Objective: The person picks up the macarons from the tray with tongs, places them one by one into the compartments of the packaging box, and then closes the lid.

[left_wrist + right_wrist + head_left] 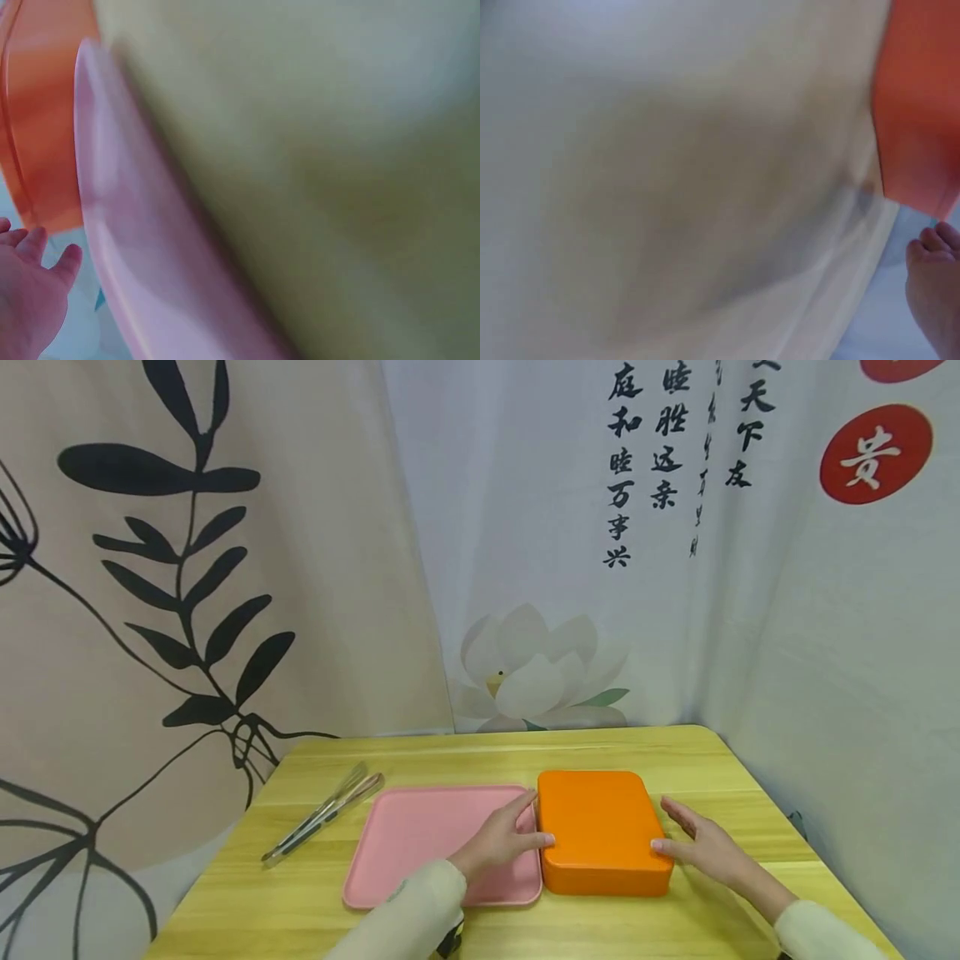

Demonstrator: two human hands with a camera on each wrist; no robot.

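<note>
An orange rectangular box [600, 827] with rounded corners lies flat on the wooden table, its smooth top facing up. At its left side is my left hand [501, 839], fingers extended and the thumb tip right at the box's edge. This hand is over the right part of a pink tray [420, 835], which lies against or close beside the box. On the other side, my right hand [705, 845] has its thumb at the box's right edge, with the fingers held straight and apart from the wall. In the right wrist view, the fingers show near the box's corner [919, 172].
A pair of metal tongs [322, 814], with whisk-like wire loops at the far end, lies left of the tray. Printed curtains [337, 568] hang behind the table [600, 927] and along its right side.
</note>
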